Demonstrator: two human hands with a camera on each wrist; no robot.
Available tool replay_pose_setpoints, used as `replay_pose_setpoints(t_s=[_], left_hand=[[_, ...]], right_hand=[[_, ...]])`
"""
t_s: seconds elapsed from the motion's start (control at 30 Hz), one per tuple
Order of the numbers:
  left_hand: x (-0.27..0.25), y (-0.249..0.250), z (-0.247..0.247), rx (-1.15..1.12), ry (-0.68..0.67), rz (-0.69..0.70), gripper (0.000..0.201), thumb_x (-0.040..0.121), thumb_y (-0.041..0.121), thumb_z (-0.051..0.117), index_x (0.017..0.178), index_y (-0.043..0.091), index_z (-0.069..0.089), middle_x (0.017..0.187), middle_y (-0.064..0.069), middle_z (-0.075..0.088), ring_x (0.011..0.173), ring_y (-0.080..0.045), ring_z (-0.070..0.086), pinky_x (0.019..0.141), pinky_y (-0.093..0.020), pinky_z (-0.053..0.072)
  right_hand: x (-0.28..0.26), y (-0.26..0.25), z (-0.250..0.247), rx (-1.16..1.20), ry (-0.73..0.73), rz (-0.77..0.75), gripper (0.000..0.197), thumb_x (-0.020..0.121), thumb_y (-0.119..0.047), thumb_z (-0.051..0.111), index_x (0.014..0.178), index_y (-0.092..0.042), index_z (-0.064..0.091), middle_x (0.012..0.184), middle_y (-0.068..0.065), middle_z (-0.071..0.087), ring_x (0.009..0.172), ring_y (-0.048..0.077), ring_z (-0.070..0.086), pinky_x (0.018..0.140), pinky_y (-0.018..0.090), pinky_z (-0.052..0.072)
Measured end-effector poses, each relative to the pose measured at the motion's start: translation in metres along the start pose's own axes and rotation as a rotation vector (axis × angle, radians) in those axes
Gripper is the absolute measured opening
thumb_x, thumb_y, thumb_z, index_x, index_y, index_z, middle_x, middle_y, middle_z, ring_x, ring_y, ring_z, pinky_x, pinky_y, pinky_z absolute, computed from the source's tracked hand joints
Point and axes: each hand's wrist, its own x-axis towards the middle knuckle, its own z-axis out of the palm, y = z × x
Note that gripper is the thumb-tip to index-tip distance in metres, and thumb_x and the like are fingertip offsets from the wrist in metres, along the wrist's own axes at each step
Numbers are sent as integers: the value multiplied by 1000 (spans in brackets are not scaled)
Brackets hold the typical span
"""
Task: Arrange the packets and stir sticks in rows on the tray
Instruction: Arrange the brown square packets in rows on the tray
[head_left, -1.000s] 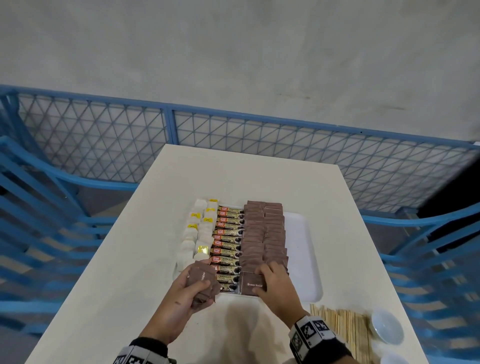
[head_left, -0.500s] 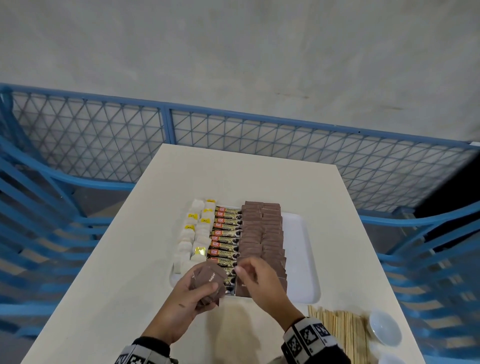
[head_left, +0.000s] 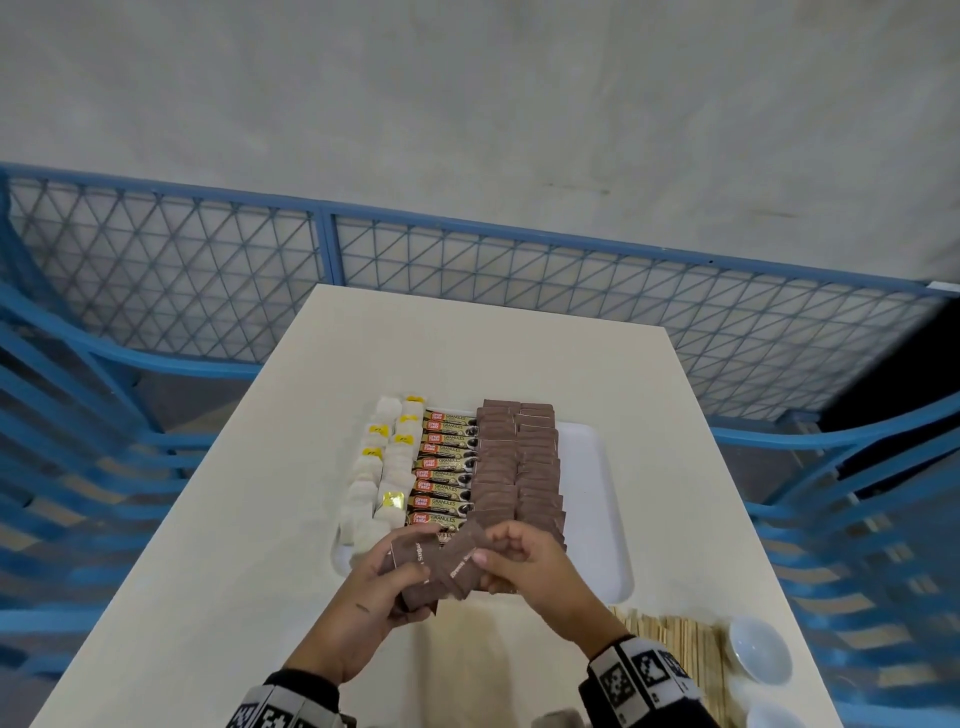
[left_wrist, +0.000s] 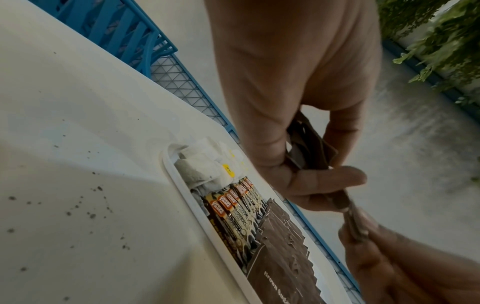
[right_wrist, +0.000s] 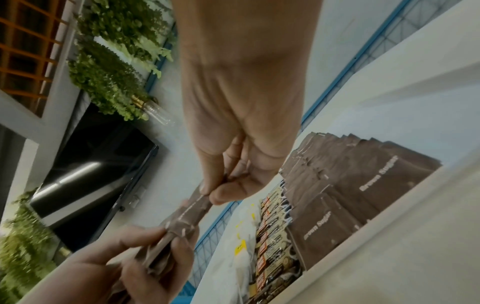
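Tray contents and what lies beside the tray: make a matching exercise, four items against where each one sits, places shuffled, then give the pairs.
Items:
1. tea bags
2. coffee granule sticks
3. wooden stir sticks
4. stack of brown sugar packets

Places:
A. on the table, near side of the tray, beside the small white bowl
B. held in the left hand
C. leftmost rows on the tray
D. row between the tea bags and the laid brown sugar packets

Pairs: 1-C, 2-D, 3-A, 4-B
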Motion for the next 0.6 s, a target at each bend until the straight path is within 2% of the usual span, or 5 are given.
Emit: replay_pose_setpoints(t_s=[0.17,0.27,0.37,0.5,0.6], left_hand=[[3,-5,-5,1,26,-13,36,89,-2,51,109,25,63,96,-6,66,80,-24,65,56,-23,50],[3,-6,-7,-10,34,-19,36,89,-2,51,111,25,63,100,-10,65,87,-29,64,55,-22,50],[4,-7,-8,-16,40,-20,36,90,-1,51,113,25,62,104,-11,64,94,-31,63,55,-21,51],[3,-7,-6,-14,40,-19,36,90,-1,51,114,25,61,104,-13,63,93,-31,62,56,-20,51],[2,-6,-4,0,31,-14,36,89,-1,54,114,24,61,100,-11,62,83,-25,62,57,-21,52]], right_hand=[[-1,14,-30,149,227,71,9,86,5,58,92,-1,56,74,8,64,60,15,66,59,23,57],[1,33,-52,-111,364,92,4,86,0,61,88,0,57,72,5,60,67,17,62,62,25,54],[0,50,-68,-442,398,114,11,84,-10,65,81,-3,57,70,0,55,67,12,53,63,18,43],[0,59,-68,-589,373,128,27,81,-14,67,65,-15,46,63,-5,45,62,12,45,61,19,39],[2,58,-63,-667,392,119,34,79,-14,68,61,-21,40,61,-6,43,57,7,39,53,13,34]])
